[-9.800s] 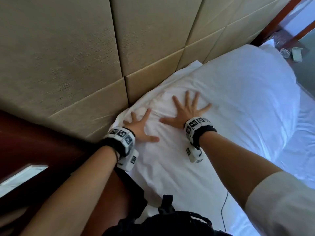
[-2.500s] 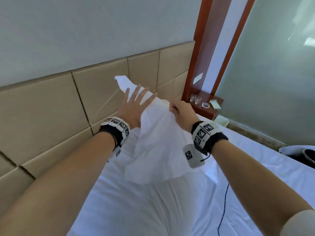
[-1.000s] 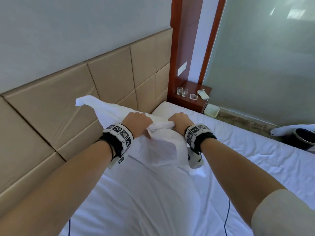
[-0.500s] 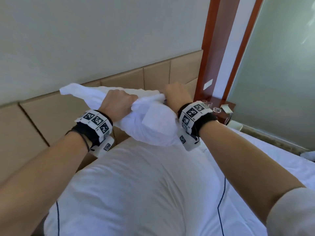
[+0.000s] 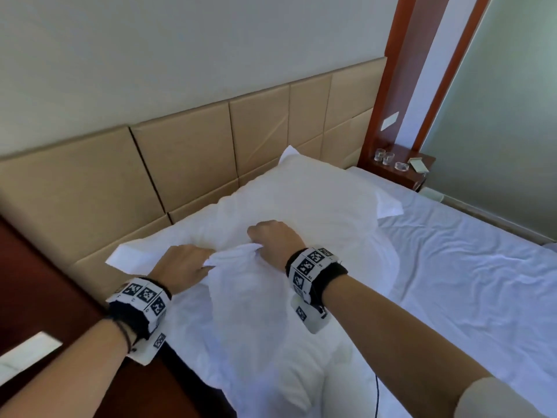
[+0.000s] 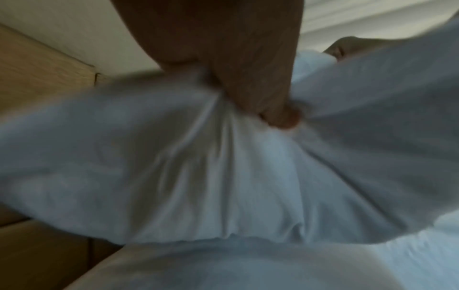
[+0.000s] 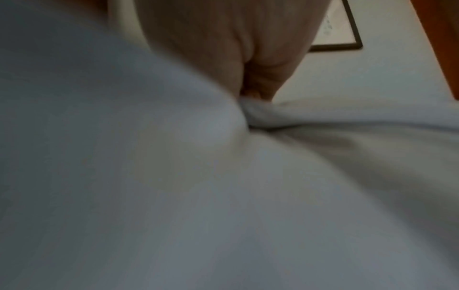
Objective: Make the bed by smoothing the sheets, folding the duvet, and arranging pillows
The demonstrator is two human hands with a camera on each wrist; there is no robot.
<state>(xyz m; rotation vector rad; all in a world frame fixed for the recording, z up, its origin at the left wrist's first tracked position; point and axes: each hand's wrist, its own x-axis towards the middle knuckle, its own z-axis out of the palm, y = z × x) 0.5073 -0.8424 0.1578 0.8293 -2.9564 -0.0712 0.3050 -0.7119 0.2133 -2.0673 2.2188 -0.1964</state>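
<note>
A white pillow (image 5: 250, 315) hangs from both my hands in the head view, its lower end against my body. My left hand (image 5: 184, 265) and right hand (image 5: 272, 236) each grip the bunched upper edge of its case (image 5: 233, 256), close together. In the left wrist view my left hand (image 6: 250, 82) is curled into gathered white fabric (image 6: 223, 176). The right wrist view is blurred; there my right hand (image 7: 258, 78) pinches a fold of the case (image 7: 261, 115). A second white pillow (image 5: 307, 194) lies against the headboard beyond my hands. The white sheet (image 5: 458, 267) is wrinkled to the right.
A tan padded headboard (image 5: 187, 164) runs behind the bed. A dark wooden bedside unit (image 5: 45, 297) stands at the left. On the far nightstand (image 5: 401, 173) stand small glasses (image 5: 384, 155). A thin black cable (image 5: 376, 396) hangs by my right forearm.
Both hands have dropped from chest height to just above the bed, keeping their grip on the pillowcase edge. The pillow has come down with them; the second pillow shows now.
</note>
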